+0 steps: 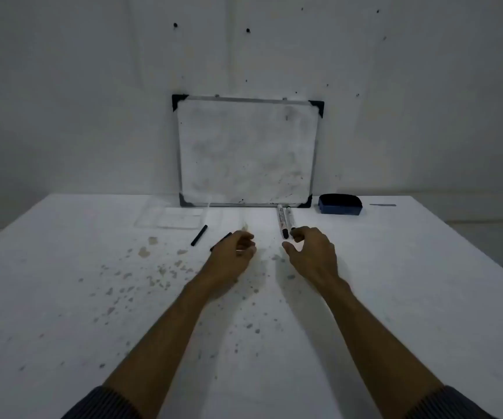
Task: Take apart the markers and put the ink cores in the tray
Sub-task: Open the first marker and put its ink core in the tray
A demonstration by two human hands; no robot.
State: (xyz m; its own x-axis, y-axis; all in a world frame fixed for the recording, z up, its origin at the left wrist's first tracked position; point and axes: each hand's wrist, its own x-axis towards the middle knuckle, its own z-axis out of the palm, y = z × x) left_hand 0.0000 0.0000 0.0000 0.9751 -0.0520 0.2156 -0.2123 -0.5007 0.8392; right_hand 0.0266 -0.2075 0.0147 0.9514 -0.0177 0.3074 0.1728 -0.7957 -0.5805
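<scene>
On the bench: a white bench [395, 297] with lots of grey ink speckles, both forearms stretched out over the middle of it.
Markers: two whole-looking markers [285, 220] lie side by side just in front of the whiteboard [245, 152], dark ends pointing toward the person. Neither looks opened yet, far as I can tell.
Loose black pieces: one short black piece [199, 235] lies by itself near the tray, and a second black piece [224, 238] pokes out from behind the left hand. Could be caps or cores, honestly too small to call.
Tray: the clear tray [150, 220] sits at the back left, well apart from the markers. It's see-through and washed out, so I can't tell if any core is in there already.
Left hand: the left hand [233, 252] is loosely curled, fingers [248, 247] bent inward. It sits right over that second black piece, but whether it's actually gripping it is hidden.
Right hand: the right hand [312, 252] is spread, thumb and index apart like a claw, tips just beside the near ends of the two markers, not touching either one clearly.
Other stuff: a blue eraser [340, 204] to the right of the whiteboard, not part of this.
Progress: my guess is early to middle. Maybe one marker is already in bits, two are left to pull apart, and nothing is visibly in the tray. Next is probably grabbing a marker with the right hand.
</scene>
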